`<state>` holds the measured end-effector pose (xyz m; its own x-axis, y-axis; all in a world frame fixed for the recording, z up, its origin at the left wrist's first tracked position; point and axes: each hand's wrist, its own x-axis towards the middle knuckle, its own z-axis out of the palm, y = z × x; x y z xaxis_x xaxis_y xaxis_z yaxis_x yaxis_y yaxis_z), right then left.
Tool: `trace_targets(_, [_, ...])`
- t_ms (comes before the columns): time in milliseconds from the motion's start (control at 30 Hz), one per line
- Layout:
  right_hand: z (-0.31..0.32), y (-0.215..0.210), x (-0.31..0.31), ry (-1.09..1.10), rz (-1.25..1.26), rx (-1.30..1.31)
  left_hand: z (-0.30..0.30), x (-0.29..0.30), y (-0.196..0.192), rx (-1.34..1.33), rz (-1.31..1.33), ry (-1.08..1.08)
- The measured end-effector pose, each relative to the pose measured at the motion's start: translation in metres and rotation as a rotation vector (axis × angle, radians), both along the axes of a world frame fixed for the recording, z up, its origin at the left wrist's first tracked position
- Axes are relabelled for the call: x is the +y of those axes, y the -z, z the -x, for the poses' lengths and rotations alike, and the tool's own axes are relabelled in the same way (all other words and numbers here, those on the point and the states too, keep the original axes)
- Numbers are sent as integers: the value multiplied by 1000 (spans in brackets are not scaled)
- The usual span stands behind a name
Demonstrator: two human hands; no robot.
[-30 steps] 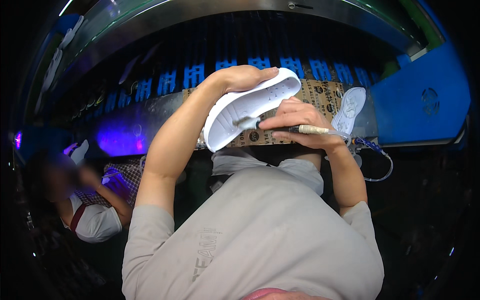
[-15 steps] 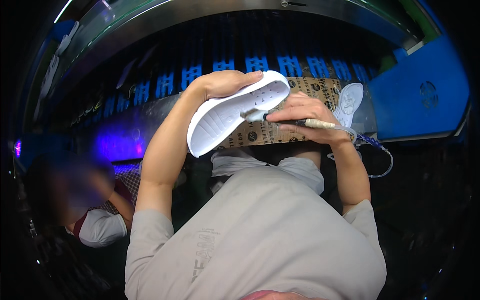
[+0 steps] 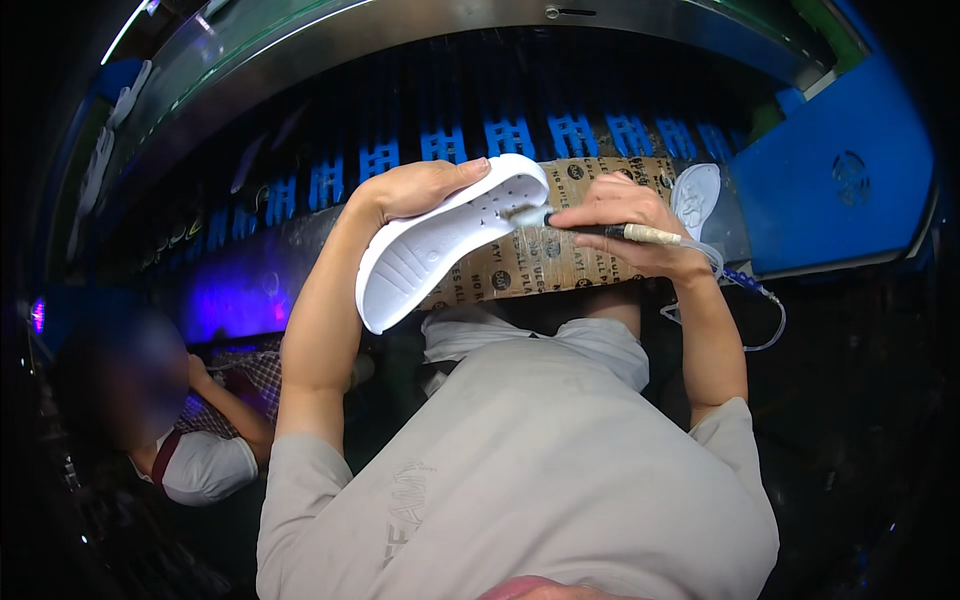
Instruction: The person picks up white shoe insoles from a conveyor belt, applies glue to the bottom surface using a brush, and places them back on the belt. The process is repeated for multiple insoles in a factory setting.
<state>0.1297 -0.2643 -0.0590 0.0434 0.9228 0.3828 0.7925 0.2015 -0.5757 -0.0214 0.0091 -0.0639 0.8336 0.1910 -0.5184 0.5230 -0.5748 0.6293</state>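
A white shoe sole (image 3: 425, 250) with a raised rim and small holes at one end is tilted toward me in the middle. My left hand (image 3: 425, 188) is closed on its far edge, thumb on top. My right hand (image 3: 630, 222) grips a brush (image 3: 600, 231) with a dark handle and a pale wrapped section; a thin clear tube runs from its end. The brush's bristles (image 3: 525, 215) are at the inner side of the sole, beside the holes; whether they touch it I cannot tell. Below lies a printed brown cardboard sheet (image 3: 540, 262).
Another white sole (image 3: 696, 195) lies right of the cardboard, by a blue machine panel (image 3: 835, 180). Blue slotted brackets (image 3: 510, 138) line the far side under a metal hood (image 3: 450, 32). A co-worker (image 3: 205, 440) sits at the left. The clear tube (image 3: 775, 325) loops down at the right.
The held sole has shifted left and slightly toward me with my left hand. The brush has moved from the sole's middle toward the holed end. The co-worker's arm has moved.
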Motion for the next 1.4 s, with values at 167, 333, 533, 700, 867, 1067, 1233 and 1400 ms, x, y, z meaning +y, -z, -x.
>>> trace_targets(167, [8, 2, 4, -11, 29, -76, 1, -1, 4, 21, 16, -44])
trace_targets(333, [17, 12, 4, 91, -30, 419, 6, -20, 8, -121, 380, -448])
trace_targets(533, [65, 54, 36, 348, -283, -111, -6, -30, 81, -454, 1164, -577])
trace_targets(700, [87, 28, 25, 1, 133, 542, 10, -14, 98, -385, 1387, -662])
trace_targets(867, [69, 40, 24, 302, -132, 638, 37, 5, 114, -533, 1550, -849])
trace_targets(1067, [31, 133, 16, 560, -195, 671, 111, -42, 178, -876, 1824, -1030])
trace_targets(1233, [-1, 208, -5, 713, -80, 665, 134, -55, 187, -937, 1937, -908])
trace_targets(1400, [-3, 231, -13, 684, -239, 485, 146, -36, 118, -869, 1954, -360])
